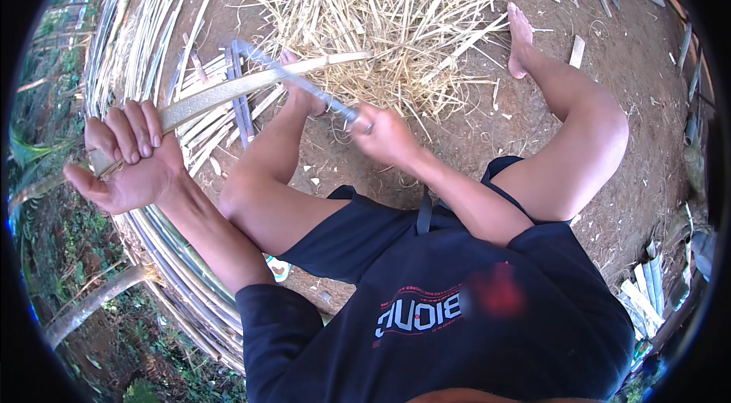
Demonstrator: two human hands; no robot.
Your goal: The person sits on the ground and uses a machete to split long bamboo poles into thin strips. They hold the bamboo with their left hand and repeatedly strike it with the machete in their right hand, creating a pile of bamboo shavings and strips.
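Head view. Nearest the lens, we are seeing a dark shirt and bent bare knees; we are sitting on the dirt ground (pixel 632 45). Our left hand (pixel 129 159) is clamping shut on one end of a long bamboo strip (pixel 251 83), which is slanting across toward the shavings pile (pixel 396 7). Our right hand (pixel 384 132) is closing round the handle of a long knife (pixel 297 79), its blade lying against the strip. We judge shaving to be under way; continuing calls for a steady grip and a shallow blade angle.

Shavings pile (pixel 396 14) ahead; stacked bamboo strips (pixel 145 45) crowd left.
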